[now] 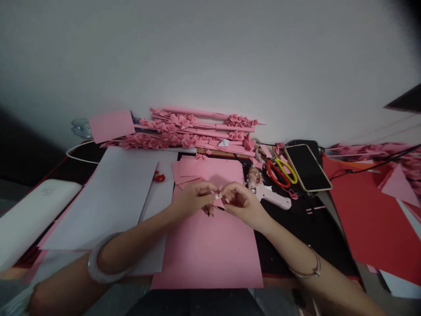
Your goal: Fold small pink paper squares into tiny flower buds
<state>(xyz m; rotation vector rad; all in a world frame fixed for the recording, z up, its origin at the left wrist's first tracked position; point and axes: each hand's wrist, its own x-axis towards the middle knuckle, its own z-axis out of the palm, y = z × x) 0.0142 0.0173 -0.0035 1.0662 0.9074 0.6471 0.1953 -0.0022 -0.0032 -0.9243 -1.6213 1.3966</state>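
Pinching pink paper [218,203], both hands [192,196] [245,206], white block [39,224], blurred marking [51,189]

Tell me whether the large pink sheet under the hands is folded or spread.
Spread: the large pink sheet lies flat beneath the left hand and right hand, with no fold visible.

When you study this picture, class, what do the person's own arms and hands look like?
The left forearm wears a thick, pale bangle; pale fabric shows further up. The right forearm wears a thin, silvery bracelet. The left hand has a glossy, pale thumbnail; the right hand a dark one.
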